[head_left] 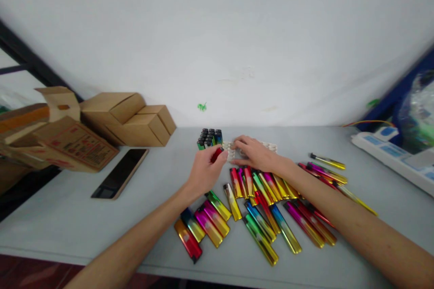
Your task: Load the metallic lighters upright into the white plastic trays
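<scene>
Pale wall point(217, 31), gray tabletop point(162, 180). From afar, I see the left hand point(203, 169) hold a red lighter point(217, 155) beside the white rack point(231, 155); right hand point(256, 153) over the rack, grip unclear. Filling, I guess; next needs careful aim.

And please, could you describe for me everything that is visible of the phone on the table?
The phone is a thin, long rectangle with a dark, glossy, glass-like screen, showing no lit picture, and a pinkish-gold edge. It lies flat, screen up, on the grey table, slanted so that its far end points to the right. It is in front of the cardboard boxes, well to the left of the left hand. Neither hand touches it. Its back is hidden.
</scene>
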`<state>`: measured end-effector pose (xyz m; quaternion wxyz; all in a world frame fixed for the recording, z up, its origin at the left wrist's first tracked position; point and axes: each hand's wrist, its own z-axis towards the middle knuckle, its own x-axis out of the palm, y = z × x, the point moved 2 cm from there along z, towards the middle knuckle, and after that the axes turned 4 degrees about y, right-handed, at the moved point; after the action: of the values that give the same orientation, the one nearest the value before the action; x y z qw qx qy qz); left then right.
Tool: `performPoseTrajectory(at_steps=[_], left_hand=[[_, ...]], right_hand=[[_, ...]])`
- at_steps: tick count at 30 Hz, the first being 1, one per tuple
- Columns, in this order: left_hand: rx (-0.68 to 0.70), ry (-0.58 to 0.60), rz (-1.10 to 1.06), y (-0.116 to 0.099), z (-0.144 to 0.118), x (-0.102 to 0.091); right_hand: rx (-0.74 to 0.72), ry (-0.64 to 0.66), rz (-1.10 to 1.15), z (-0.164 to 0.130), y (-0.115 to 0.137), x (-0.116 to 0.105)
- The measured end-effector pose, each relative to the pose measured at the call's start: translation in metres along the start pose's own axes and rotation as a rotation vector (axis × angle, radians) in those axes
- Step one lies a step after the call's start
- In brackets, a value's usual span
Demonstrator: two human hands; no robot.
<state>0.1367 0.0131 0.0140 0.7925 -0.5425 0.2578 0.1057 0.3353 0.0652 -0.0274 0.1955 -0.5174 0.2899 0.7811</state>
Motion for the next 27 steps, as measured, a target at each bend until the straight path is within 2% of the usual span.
performPoseTrajectory(at_steps=[12,27], left_hand=[[-0.009,0.002,0.031,0.001,-0.0029,0.0049],[-0.006,-0.014,0.038,-0.0005,-0.0035,0.0015]], right_hand=[[-0.01,-0.013,0.005,-0.0011,-0.0025,0.0022],[0.021,-0.001,0.017,-0.0002,0.0029,-0.0025]])
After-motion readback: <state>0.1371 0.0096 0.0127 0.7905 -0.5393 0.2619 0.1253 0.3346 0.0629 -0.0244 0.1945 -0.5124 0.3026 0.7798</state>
